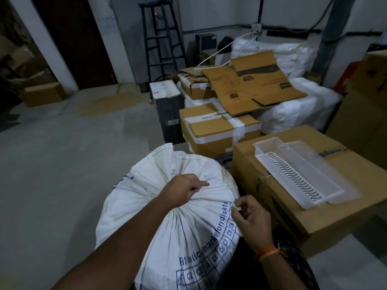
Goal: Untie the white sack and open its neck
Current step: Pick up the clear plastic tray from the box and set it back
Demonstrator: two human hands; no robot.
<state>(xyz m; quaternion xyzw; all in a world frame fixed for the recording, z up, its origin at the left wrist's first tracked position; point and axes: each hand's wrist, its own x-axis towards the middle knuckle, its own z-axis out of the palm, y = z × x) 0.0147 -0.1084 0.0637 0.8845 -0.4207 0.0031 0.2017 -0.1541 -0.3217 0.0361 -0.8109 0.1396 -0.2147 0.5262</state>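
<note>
Bare floor point(62, 164) left of white sack point(167, 216).

Dim room; grey concrete floor point(62, 164); blue stepladder point(163, 38) against pale wall point(209, 11).

— What sits just right of the fingers?
— A large cardboard box point(293, 210), and on its top a clear plastic tray point(301, 174) with a ribbed insert.

— And beyond the fingers?
— A taped carton point(217, 130), with flattened cardboard point(257, 84) lying over more boxes and white plastic-wrapped bundles point(297, 109) behind it. Farther off, a dark stepladder point(163, 42) stands at the wall.

— Left of them?
— Bare concrete floor point(62, 164), and a small box point(43, 94) near a dark doorway.
</note>
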